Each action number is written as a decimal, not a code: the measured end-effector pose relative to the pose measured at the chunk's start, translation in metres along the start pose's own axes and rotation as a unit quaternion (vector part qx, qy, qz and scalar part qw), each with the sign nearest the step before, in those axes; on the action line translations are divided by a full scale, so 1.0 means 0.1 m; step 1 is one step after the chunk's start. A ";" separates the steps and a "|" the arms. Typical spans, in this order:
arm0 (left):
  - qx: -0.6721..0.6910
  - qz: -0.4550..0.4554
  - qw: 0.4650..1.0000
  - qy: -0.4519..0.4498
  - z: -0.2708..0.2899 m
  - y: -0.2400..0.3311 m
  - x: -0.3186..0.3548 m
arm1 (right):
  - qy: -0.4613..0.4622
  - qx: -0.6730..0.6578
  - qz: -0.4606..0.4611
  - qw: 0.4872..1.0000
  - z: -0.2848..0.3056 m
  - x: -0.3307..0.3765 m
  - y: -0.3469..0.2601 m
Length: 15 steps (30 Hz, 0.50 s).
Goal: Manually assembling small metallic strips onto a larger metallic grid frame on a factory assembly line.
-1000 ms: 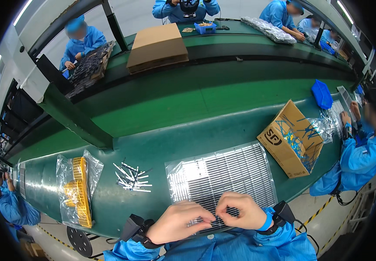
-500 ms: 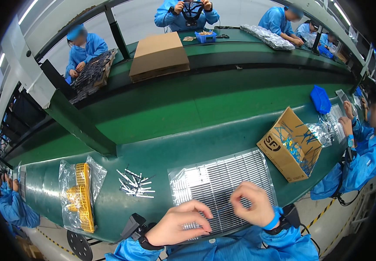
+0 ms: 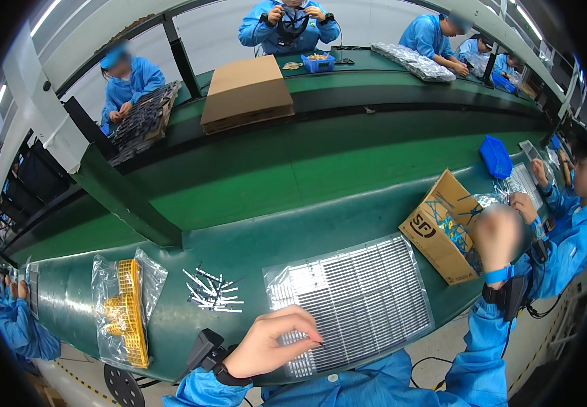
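My left hand [image 3: 274, 341] is over the lower left of a flat sheet [image 3: 348, 295] with rows of silver strips in clear plastic film. Its thumb and fingertips press together, and a tiny dark tip pokes out between them; what it belongs to I cannot make out. At the right, my right hand [image 3: 497, 237] is raised at the near right side of an open cardboard box [image 3: 424, 230]. That hand is blurred, so its fingers and anything in them cannot be read. Thin blue strips [image 3: 436, 208] and blue-yellow scraps lie inside the box.
Left of the sheet lies a loose pile of white-and-black strips [image 3: 212, 290]. Yellow plastic grid trays [image 3: 129, 312] sit in a clear bag farther left. A green post [image 3: 127, 197] rises behind. A co-worker's arm [image 3: 561, 237] and a blue bin [image 3: 496, 157] are close on the right.
My right hand has swung from above the striped sheet to the cardboard box on the right. My left thumb and fingertips, apart before, now meet. The co-worker at the right has lowered one hand.
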State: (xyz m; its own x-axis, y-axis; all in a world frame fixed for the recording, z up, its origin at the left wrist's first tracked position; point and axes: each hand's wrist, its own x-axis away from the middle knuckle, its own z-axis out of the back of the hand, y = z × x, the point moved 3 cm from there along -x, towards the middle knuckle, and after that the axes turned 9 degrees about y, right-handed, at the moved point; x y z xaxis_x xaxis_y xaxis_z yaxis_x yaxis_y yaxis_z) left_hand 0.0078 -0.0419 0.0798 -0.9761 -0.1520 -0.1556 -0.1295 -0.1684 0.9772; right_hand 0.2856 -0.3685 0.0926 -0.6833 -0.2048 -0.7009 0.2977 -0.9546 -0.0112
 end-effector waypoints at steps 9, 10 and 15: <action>-0.034 -0.002 0.999 -0.002 -0.01 -0.06 -0.02 | -0.036 -0.110 -0.012 0.993 -0.05 -0.02 0.10; -0.038 0.002 0.999 0.000 -0.02 -0.07 -0.02 | -0.034 -0.110 -0.012 0.993 -0.08 -0.03 0.14; -0.058 0.023 0.998 -0.002 -0.06 -0.02 -0.06 | 0.028 -0.171 0.057 0.983 -0.06 -0.07 0.12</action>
State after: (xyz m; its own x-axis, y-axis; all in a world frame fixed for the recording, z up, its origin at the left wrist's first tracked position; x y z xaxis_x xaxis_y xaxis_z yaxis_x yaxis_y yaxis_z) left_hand 0.0147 -0.0466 0.0780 -0.9811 -0.1587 -0.1105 -0.0640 -0.2730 0.9599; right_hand 0.2977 -0.3773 0.0932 -0.5974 -0.2841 -0.7499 0.5832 -0.7958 -0.1631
